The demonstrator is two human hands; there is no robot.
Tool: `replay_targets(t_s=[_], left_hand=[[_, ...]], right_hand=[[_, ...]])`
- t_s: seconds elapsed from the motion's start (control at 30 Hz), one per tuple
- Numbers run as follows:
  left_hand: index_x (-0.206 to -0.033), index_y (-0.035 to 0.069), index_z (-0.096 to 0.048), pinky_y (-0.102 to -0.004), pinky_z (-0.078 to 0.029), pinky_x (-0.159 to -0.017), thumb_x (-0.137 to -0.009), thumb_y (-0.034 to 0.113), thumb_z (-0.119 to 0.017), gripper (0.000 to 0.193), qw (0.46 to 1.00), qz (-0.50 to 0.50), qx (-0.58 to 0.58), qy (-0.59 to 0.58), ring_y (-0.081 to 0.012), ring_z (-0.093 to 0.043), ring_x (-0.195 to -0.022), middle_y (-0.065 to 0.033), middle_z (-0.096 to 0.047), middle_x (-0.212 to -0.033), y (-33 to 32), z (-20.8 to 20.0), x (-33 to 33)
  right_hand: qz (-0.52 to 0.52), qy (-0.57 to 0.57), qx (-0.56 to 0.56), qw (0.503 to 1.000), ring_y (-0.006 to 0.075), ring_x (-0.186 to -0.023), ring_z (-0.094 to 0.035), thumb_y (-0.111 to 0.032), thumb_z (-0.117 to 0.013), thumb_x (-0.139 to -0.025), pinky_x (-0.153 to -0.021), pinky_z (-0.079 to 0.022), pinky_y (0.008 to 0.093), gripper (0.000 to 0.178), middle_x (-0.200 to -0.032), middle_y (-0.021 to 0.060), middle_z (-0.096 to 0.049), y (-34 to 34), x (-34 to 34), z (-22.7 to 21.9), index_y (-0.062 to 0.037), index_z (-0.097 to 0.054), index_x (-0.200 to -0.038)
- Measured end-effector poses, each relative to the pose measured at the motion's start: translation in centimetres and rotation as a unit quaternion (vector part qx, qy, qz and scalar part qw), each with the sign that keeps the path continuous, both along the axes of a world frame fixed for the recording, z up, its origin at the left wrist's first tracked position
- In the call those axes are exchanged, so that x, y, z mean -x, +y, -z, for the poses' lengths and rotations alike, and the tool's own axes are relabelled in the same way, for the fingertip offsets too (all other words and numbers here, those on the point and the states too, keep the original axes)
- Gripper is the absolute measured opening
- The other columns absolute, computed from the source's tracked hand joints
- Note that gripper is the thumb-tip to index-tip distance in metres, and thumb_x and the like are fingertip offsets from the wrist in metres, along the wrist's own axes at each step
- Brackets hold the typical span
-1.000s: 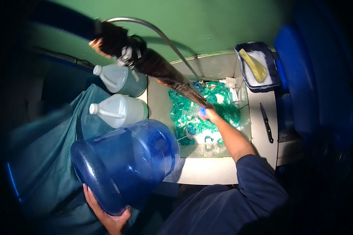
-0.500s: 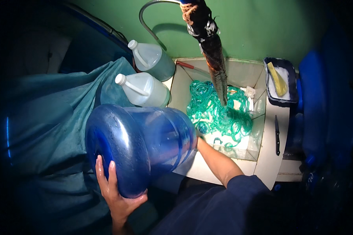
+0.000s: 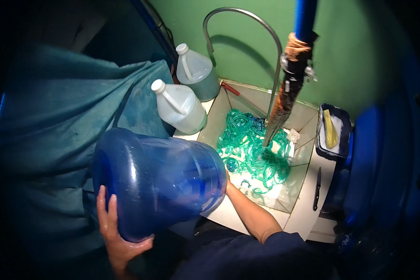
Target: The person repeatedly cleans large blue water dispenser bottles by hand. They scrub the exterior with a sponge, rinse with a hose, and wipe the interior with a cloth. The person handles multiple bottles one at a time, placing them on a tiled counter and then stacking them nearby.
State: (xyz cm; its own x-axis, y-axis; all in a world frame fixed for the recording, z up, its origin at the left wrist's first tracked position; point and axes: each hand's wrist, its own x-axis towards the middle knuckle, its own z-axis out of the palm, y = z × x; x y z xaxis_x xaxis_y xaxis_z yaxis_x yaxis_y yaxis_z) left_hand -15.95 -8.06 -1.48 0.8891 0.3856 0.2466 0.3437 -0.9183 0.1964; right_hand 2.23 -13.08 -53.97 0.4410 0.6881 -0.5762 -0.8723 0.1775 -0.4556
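Right arm withdrew; blue jug touches left hand.

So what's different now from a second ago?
The right hand has left the middle of the sink and moved left to the sink-side end of the blue bottle, which mostly hides it. The left hand stays on the bottle's base; the knife and jugs stayed put.

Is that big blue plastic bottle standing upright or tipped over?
Tipped sideways: the large, translucent blue plastic bottle has its broad base facing left, against the left hand.
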Motion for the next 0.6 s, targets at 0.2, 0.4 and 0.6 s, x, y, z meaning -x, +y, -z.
replay_targets(t_s=[0.2, 0.4, 0.6], left_hand=[[-0.149, 0.004, -0.036, -0.0598, -0.030, -0.111, -0.058, 0.063, -0.082, 0.118, 0.999, -0.032, 0.011, 0.013, -0.0480, -0.032, -0.140, -0.0321, -0.029, -0.152, 3.5, 0.1, 1.7], [-0.150, 0.006, -0.037, -0.0598, -0.025, -0.115, -0.062, 0.074, -0.072, 0.117, 0.994, -0.109, 0.031, 0.012, -0.0439, -0.026, -0.145, -0.0254, -0.027, -0.156, 4.7, 0.6, 1.4], [-0.149, 0.004, -0.038, -0.0562, -0.025, -0.116, -0.066, 0.067, -0.073, 0.110, 0.989, -0.122, 0.047, 0.064, -0.0427, -0.030, -0.143, -0.0258, -0.031, -0.154, 4.8, 0.2, -0.2]], right_hand=[[-0.005, -0.150, 0.087, 0.985, 0.0161, -0.077, -0.060, -0.033, -0.042, -0.104, -0.073, -0.050, 0.0329, 0.038, -0.087, 0.0048, -0.066, -1.1, 0.7, -0.5, -0.0051, -0.065, -0.093], [-0.075, -0.347, 0.088, 0.931, 0.0204, -0.097, -0.060, -0.024, -0.046, -0.102, -0.087, -0.048, 0.0355, 0.024, -0.110, 0.0104, -0.062, -1.5, 1.1, -2.4, -0.0046, -0.057, -0.112], [-0.087, -0.291, 0.138, 0.943, 0.0243, -0.103, -0.062, -0.026, -0.055, -0.098, -0.091, -0.048, 0.0368, 0.036, -0.113, 0.0175, -0.064, -3.4, 0.3, -6.0, -0.0070, -0.051, -0.128]])
